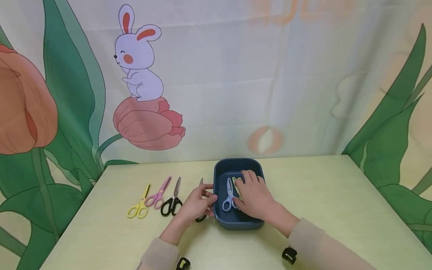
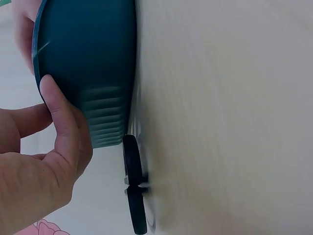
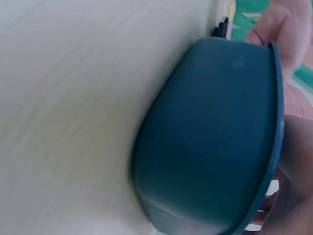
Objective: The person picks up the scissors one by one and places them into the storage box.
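Observation:
A dark blue box (image 1: 239,225) stands on the table. My left hand (image 1: 197,204) holds its left rim, the thumb against the outer wall in the left wrist view. Inside the box lie light blue scissors (image 1: 230,195) and yellow-green scissors (image 1: 234,181). My right hand (image 1: 254,195) reaches down into the box over the yellow-green scissors and hides most of them; its grip is not clear. In the right wrist view, the box wall (image 3: 210,132) blocks the fingertips. Black-handled scissors (image 2: 136,186) lie beside the box, partly under my left hand in the head view.
To the left on the pale table (image 1: 320,202) lie yellow scissors (image 1: 138,206), pink scissors (image 1: 158,197) and another pair of black-handled scissors (image 1: 173,202). Behind the table hangs a curtain (image 1: 216,75) printed with a rabbit and tulips.

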A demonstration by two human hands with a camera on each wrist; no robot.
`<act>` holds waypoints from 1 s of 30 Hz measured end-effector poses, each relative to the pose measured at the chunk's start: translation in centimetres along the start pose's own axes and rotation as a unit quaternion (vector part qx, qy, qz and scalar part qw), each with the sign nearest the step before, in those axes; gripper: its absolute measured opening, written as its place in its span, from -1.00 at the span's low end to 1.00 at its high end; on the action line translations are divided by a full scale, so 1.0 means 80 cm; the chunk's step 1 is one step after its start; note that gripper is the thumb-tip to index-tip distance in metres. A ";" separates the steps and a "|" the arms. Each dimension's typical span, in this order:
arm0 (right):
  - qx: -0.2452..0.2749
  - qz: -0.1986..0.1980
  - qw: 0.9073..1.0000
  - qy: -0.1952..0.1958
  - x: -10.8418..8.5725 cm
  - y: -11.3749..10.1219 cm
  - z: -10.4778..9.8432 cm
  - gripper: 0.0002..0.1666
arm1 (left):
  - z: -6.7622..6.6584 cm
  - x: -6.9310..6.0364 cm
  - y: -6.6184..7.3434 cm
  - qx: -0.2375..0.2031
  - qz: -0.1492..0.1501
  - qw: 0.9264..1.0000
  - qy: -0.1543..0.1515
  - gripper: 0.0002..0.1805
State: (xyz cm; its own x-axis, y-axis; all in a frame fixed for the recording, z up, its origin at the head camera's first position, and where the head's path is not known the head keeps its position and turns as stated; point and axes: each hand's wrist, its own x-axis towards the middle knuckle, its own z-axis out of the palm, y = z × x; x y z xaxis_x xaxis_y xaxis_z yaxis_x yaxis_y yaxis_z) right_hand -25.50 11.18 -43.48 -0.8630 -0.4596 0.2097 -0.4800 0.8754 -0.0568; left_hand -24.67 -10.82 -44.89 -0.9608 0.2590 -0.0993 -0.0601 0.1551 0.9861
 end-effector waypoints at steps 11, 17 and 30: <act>0.179 0.062 0.974 0.121 -0.020 0.045 -0.013 -0.57 | 0.001 0.000 0.000 -0.003 0.005 1.000 -0.003 -0.49; 0.213 0.099 0.965 0.112 -0.030 0.066 -0.008 -0.51 | 0.000 0.000 -0.001 0.003 0.006 1.000 -0.005 -0.49; 0.429 0.182 0.885 0.019 -0.042 0.088 -0.002 -0.46 | 0.000 -0.004 0.002 0.020 0.010 1.000 -0.005 -0.51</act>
State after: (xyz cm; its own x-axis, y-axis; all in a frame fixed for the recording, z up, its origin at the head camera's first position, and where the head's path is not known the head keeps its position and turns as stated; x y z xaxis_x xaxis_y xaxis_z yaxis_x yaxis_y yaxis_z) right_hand -25.96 18.94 -44.43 -0.9870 -0.1502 0.0567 -0.1278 0.5212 -0.8438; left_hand -24.39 -10.88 -44.71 -0.9590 0.2716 -0.0808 -0.0296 0.1878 0.9818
